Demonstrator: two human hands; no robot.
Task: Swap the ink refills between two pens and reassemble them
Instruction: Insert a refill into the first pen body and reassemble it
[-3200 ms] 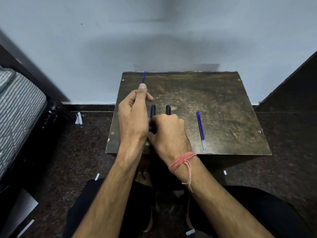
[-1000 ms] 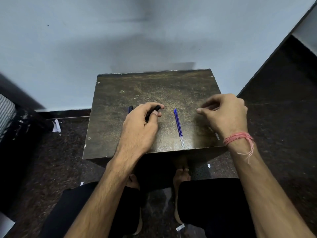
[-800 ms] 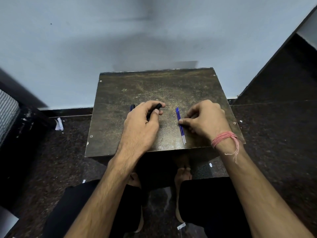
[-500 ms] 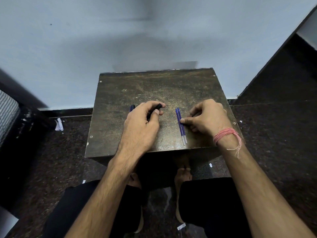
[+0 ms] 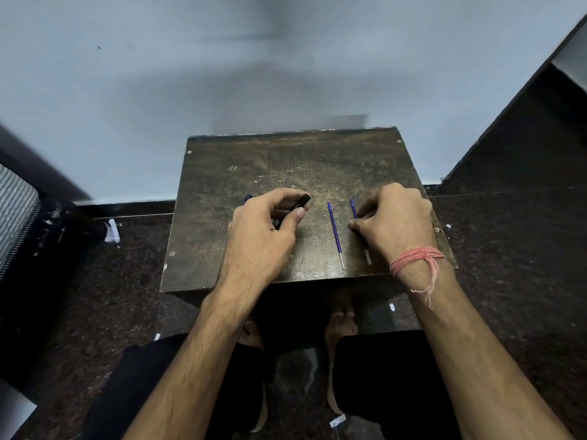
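Two thin blue ink refills lie on the small dark wooden table (image 5: 286, 160). One refill (image 5: 335, 233) lies free near the middle. My right hand (image 5: 394, 223), with a pink thread on the wrist, pinches the other refill (image 5: 353, 208) a little to its right; the refill's clear tip shows below the hand. My left hand (image 5: 263, 236) curls round a black pen barrel (image 5: 302, 201) whose end pokes out past the fingers. A blue-tipped pen part (image 5: 247, 198) peeks out at the left of that hand; the rest is hidden under it.
The table stands against a pale wall. Dark speckled floor surrounds it, with small paper scraps (image 5: 111, 230) at the left. A striped bag (image 5: 16, 211) sits at the far left. My knees and bare feet are under the table's near edge.
My right hand came in from the right to the refills. The two refills lay side by side half a second ago; now one has been drawn to the right. My left hand stays on the barrel.
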